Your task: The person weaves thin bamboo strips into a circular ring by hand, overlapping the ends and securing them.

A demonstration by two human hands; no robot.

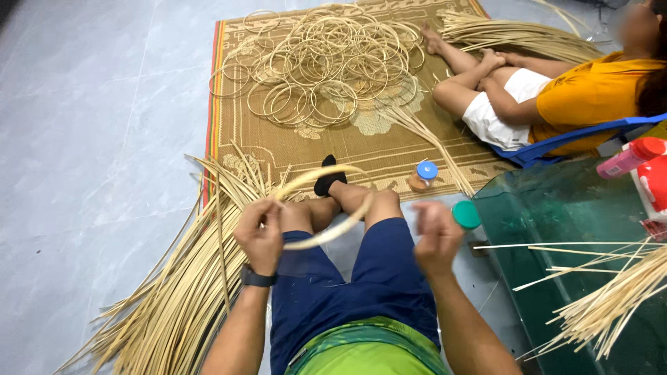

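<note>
We see a seated person on the tiled floor (83, 139) bending a rattan strip into a hoop (332, 208). The left hand (260, 232) is closed around the overlapping ends of the hoop at its left side, fingers curled tight. The hoop arcs from that hand over the knees, past the black-socked foot (326, 177), and back under toward the lap. The right hand (434, 236) is closed in a loose fist just right of the hoop; we cannot tell whether it pinches a thin binding strand or nothing, too blurred.

Step in hand, as we judge it: closing and fastening the ring at the overlap. The next move likely calls for the left hand's firm pinch on the overlap and tension from the right hand so the curve does not spring open.

Around it: a big bundle of rattan strips (174, 305) lies on the floor touching the left leg. A pile of finished hoops (326, 62) sits on the woven mat (292, 146) ahead, well apart. A small jar with a blue lid (424, 173) stands at the mat's edge, a green lid (465, 214) near the right hand. A glass bench (556, 208) at right carries more strips (611, 298). Another person in a yellow shirt (590, 90) sits beside the mat.
</note>
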